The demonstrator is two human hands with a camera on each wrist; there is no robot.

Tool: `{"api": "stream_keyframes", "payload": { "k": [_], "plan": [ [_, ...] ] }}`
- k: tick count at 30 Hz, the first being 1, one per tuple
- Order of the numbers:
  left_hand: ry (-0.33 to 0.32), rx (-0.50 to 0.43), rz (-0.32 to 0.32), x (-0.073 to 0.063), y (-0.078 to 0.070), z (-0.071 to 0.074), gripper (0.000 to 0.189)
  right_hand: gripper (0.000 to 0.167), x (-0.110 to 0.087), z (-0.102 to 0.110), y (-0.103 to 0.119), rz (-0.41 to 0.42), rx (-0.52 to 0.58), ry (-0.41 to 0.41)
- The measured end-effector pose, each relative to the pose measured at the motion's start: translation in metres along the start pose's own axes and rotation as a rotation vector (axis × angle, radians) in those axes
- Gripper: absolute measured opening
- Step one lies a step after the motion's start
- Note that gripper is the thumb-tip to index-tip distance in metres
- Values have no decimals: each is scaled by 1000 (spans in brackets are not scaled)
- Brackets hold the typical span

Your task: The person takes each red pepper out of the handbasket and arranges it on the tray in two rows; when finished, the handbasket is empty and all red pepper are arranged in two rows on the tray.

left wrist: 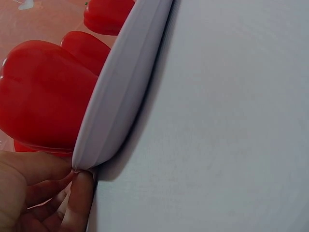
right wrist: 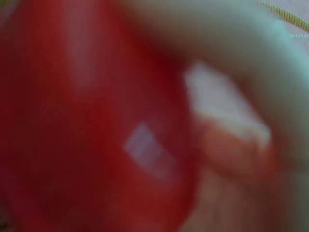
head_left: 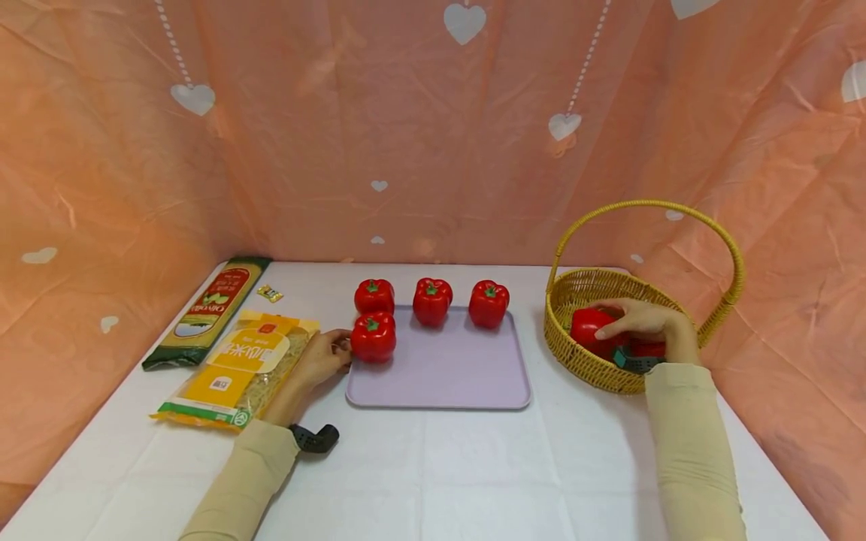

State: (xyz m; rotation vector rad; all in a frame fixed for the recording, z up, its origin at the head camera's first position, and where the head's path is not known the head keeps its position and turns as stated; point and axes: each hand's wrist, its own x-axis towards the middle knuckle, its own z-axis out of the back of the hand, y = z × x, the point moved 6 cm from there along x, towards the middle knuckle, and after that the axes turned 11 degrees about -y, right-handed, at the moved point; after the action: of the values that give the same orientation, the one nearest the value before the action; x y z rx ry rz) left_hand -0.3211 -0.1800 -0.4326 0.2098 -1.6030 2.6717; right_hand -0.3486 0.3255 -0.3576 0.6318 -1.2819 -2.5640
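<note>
In the head view, my left hand (head_left: 326, 356) is at the left edge of a pale lilac tray (head_left: 449, 376), beside the front-left red bell pepper (head_left: 373, 337). The left wrist view shows the thumb and a finger pinching the tray's rim (left wrist: 108, 111) near a corner. On the right, my right hand (head_left: 639, 318) grips a red bell pepper (head_left: 592, 330) inside the wicker basket (head_left: 575, 361). That same pepper (right wrist: 96, 121) fills much of the blurred right wrist view. Part of another red pepper (head_left: 648, 349) shows in the basket under the right wrist.
More bell peppers (head_left: 374, 296) (head_left: 432, 300) (head_left: 489, 303) stand along the tray's back edge. At left lie a yellow noodle bag (head_left: 233, 368), a dark green and red package (head_left: 210, 312) and a small wrapped candy (head_left: 270, 293). The basket's tall handle (head_left: 649, 204) arches above the right hand.
</note>
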Motion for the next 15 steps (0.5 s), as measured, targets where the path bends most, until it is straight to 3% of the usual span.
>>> {"api": "stream_keyframes", "payload": {
  "k": [9, 11, 15],
  "plan": [
    [4, -15, -5, 2, 0, 1, 39, 53, -12, 14, 29, 232, 72, -160],
    [8, -13, -6, 2, 1, 0, 40, 52, -14, 15, 38, 305, 111, -155],
    [4, -10, 0, 1, 2, 0, 40, 52, -17, 11, 56, 442, 274, -63]
  ]
}}
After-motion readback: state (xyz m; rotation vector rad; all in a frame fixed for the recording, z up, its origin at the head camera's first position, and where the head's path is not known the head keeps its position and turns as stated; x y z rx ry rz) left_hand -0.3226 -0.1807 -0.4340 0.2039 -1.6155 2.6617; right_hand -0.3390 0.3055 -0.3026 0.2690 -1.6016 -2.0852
